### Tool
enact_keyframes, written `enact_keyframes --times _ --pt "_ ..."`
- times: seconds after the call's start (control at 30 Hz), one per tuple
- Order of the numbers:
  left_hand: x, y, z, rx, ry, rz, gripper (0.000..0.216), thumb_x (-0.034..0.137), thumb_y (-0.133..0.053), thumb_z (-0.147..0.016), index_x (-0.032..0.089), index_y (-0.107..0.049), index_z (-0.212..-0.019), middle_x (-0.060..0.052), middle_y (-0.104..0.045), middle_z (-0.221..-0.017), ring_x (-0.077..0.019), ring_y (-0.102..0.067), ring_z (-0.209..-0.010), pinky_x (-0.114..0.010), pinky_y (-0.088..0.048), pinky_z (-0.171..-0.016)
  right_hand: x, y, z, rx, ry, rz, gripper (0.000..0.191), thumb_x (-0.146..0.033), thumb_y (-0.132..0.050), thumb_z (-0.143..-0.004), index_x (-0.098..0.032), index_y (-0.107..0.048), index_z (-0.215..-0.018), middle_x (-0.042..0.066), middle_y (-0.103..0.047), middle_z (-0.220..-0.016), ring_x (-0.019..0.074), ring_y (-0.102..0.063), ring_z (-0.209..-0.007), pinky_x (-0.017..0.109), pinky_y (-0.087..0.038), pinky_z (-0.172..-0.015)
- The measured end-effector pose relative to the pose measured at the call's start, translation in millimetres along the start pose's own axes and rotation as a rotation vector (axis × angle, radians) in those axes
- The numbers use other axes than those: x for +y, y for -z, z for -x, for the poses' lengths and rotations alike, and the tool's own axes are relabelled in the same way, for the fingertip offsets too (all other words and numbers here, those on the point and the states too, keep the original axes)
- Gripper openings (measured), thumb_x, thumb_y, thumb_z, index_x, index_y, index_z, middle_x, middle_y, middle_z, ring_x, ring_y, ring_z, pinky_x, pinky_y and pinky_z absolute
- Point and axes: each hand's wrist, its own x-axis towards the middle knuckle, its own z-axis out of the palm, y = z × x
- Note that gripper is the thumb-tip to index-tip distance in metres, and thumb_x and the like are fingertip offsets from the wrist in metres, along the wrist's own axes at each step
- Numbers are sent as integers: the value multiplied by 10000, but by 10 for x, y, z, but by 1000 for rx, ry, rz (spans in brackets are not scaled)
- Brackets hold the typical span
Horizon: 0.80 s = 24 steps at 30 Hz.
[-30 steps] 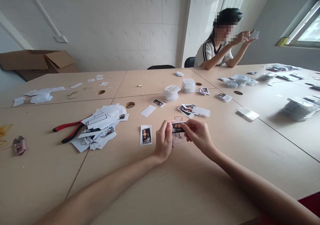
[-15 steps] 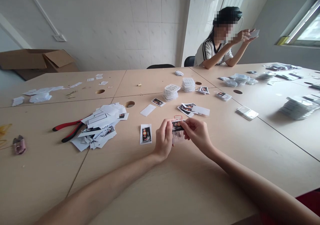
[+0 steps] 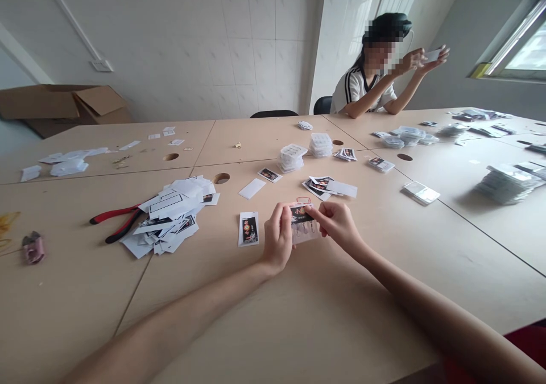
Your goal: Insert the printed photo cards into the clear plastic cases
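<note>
Above the table, my left hand (image 3: 276,236) grips the left side of a small clear plastic case (image 3: 305,234). Several thin metal pieces show through its front; they are too small to name. Across the upper part of the case lies a black label (image 3: 301,213) with orange and white print. My right hand (image 3: 341,226) holds the right side, its thumb pressed on the label's right end. Just left of my hands, a white-edged black label (image 3: 248,229) rests on the table. Beyond them are a red outlined piece (image 3: 304,200) and a stack of labels (image 3: 321,185).
Red-handled pliers (image 3: 115,216) lie partly under a heap of paper scraps (image 3: 170,219). Two stacks of plastic cases (image 3: 292,157) stand farther back, with more cases (image 3: 507,184) at right. Across the table a person (image 3: 375,82) holds a flat piece. A cardboard box (image 3: 38,102) is at far left.
My right thumb has shifted slightly along the label, and my right fingers have moved right, so more of the case's lower part shows. Across the table, the person's raised hand has moved slightly right.
</note>
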Motion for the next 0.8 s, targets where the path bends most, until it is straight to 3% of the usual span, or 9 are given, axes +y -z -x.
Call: enact_keyframes --times 0.13,0.3,0.4,0.5,0.8 --pt "-6 5 -1 2 10 -29 319 382 -292 -841 202 -535 -943 -31 -603 -846 -118 -543 -587 -191 -400 -391 31 -8 -45 -69 -28 -136 376 -487 -515 -702 -170 -413 -529 -42 -431 -461 73 -407 -410 192 -300 -391" --pt "-12 -1 -7 -52 -64 -109 260 326 -280 -857 195 -499 -906 -23 -581 -790 -126 -535 -698 -223 -427 -617 -22 -60 -11 -120 -45 -342 307 -438 -489 -735 -154 -484 -618 -31 -463 -574 85 -420 -525 190 -332 -469" --pt "-16 -14 -6 -131 -66 -134 205 301 -283 -859 195 -454 -899 -12 -565 -738 -134 -534 -729 -235 -410 -661 -33 -101 42 -86 -78 -389 272 -412 -471 -757 -151 -533 -717 -17 -504 -651 96 -443 -596 192 -356 -529" --pt "-10 -21 -12 -187 -81 -111 165 267 -277 -860 196 -424 -878 -22 -563 -810 -136 -525 -836 -234 -395 -722 -7 -126 69 -57 -75 -395 254 -404 -506 -740 -153 -532 -720 -17 -510 -658 99 -448 -601 191 -359 -531" --pt "43 3 -34 -297 -109 -63 152 233 -270 -857 196 -374 -752 0 -507 -741 -111 -492 -677 -213 -380 -622 1 -87 76 -93 5 -346 236 -375 -528 -736 -149 -555 -797 12 -564 -716 120 -500 -648 221 -398 -596"
